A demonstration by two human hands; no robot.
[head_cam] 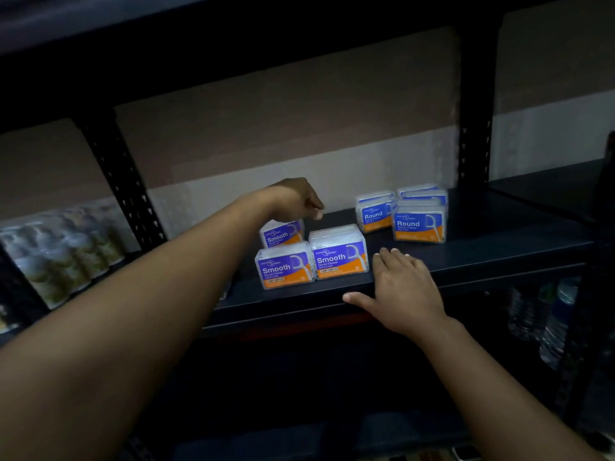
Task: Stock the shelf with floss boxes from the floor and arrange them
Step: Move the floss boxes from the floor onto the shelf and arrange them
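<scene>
The person is reaching into a dark metal shelf (pixel 466 257) with both bare arms. The left hand (pixel 296 197) hovers over the back of the "Smooth" group, fingers drooping loosely downward and holding nothing; whether the fingertips touch the box beneath them I cannot tell. The right hand (pixel 404 287) lies flat on the front edge of the shelf, fingers straight and spread, thumb stretched along the lip, gripping nothing.

Three "Smooth" floss boxes sit near the front edge, left of the middle: a front left Smooth box (pixel 284 269) and a front right Smooth box (pixel 339 252) side by side and touching, and a rear Smooth box (pixel 282 232) behind the left one, just under the left hand. The right hand's fingertips rest just beside the front right box.

Further back toward the right rear post stand the Round floss boxes (pixel 419 217), a tight cluster with a front one facing out and others behind and beside it; the exact count is hard to make out.

On the neighbouring shelf to the left lean some blurred packets (pixel 63 251). Water bottles (pixel 552 324) stand on the level below, at the right
</scene>
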